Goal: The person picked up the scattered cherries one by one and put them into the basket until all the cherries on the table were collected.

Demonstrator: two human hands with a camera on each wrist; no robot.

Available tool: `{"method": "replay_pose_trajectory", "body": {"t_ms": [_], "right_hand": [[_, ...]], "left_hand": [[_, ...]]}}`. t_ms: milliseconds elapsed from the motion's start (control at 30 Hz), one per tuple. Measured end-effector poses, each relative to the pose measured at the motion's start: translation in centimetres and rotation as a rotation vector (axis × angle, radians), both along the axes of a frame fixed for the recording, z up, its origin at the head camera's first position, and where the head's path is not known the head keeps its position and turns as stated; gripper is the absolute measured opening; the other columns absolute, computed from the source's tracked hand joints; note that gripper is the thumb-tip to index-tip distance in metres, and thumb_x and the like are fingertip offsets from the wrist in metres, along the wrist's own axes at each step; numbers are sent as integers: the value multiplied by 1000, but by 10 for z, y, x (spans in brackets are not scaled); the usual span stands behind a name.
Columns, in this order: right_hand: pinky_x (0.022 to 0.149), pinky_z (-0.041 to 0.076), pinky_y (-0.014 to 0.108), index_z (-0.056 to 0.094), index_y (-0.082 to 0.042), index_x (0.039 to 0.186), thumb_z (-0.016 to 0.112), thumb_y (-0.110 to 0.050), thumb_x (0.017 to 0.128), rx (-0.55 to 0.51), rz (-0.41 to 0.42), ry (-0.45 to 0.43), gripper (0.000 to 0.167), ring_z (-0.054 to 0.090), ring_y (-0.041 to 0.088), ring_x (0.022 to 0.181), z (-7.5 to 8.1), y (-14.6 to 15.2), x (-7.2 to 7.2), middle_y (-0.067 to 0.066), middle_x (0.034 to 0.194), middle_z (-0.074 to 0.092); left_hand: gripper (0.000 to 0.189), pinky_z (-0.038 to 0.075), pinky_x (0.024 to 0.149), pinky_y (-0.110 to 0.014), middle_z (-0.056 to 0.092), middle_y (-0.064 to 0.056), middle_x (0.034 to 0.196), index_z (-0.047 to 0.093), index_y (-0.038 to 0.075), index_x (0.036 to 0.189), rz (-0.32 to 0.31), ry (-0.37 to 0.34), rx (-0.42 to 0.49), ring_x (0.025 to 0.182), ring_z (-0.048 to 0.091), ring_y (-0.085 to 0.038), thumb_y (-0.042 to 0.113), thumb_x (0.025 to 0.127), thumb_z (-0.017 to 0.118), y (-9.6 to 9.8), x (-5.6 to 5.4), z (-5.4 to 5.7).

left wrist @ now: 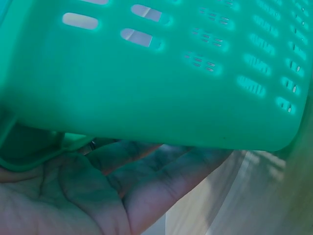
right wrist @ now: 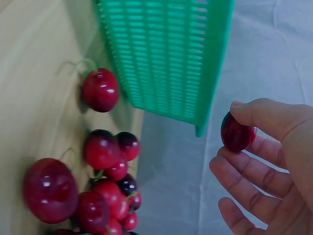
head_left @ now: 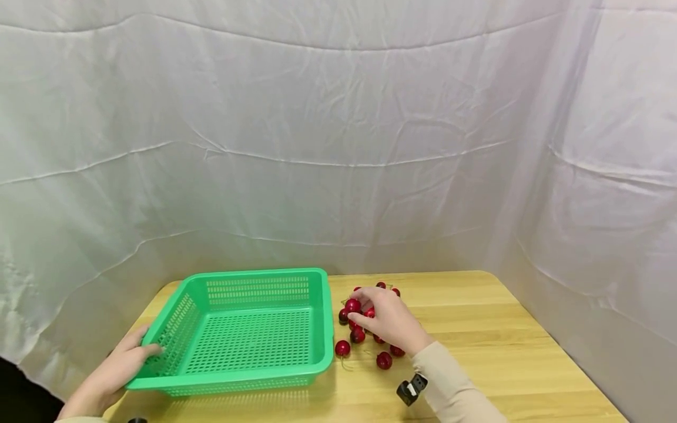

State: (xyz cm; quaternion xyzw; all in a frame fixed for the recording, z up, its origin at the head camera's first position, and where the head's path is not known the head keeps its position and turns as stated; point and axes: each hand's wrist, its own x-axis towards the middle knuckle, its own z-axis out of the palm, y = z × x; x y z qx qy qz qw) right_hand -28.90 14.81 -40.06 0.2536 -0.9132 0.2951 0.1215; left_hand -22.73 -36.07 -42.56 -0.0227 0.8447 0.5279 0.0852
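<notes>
We see a person working with two bare hands at a wooden table point(head_left: 486, 335). The right hand point(head_left: 394, 320) pinches one dark red cherry point(right wrist: 237, 133) — the thumb lies on one side of it, and fingertips press from the other. The lower fingers of this hand are bent a little and stand apart from the fruit. In the right wrist view we find the held cherry raised, separate from the other fruits and near the green basket point(head_left: 238, 380), but outside it.

The left hand point(head_left: 119, 364) grips the basket at its left side, with the thumb over the rim and the fingers on the outer side (the left wrist view shows these fingers just under the green plastic, partly hidden by it). The basket is rectangular, with many slots in its walls and its floor, and it stands on the left part of the table.

To the right of the basket we observe the loose cherries point(head_left: 357, 335), some bright red and some almost black. Most of them lie close together under and around the right hand; one single cherry point(head_left: 342, 348), with its thin stem, lies just beside the basket's right wall.

On the right wrist, over a beige sleeve point(head_left: 455, 379), we notice a small black device point(head_left: 412, 388). Behind the table hangs a pale cloth point(head_left: 338, 117) — wrinkled, with long horizontal folds.
</notes>
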Motion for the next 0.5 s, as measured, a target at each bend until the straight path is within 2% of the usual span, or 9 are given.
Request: {"method": "replay_pose_trajectory", "body": {"t_ms": [100,233,333,500], "right_hand": [[87,64,42,76,-13,119,84,-25,95,-25,3,-3,28,73,12,90,6,0,0,-4,101,77],[89,64,39,76,-14,120,84,-26,96,-36,8,-9,28,71,7,90,13,-4,1,-6,103,78],[88,64,38,76,-13,120,83,-24,96,-47,27,-11,27,73,12,91,18,-8,1,-4,103,78],[90,64,45,76,-9,123,81,-22,97,-68,54,-17,29,76,23,96,22,-16,2,3,110,79]], "left_hand": [[64,60,78,-31,49,-35,139,13,-16,161,5,-1,-22,92,66,-14,8,109,43,2,0,0],[67,60,78,-31,43,-40,144,8,-15,163,11,-18,-37,93,66,-15,9,110,41,4,0,0],[70,61,78,-32,40,-42,147,5,-15,164,17,-35,-39,94,67,-16,10,110,41,5,0,1],[71,61,77,-33,41,-43,146,3,-15,164,12,-44,-33,94,68,-17,11,110,42,5,-1,2]]}}
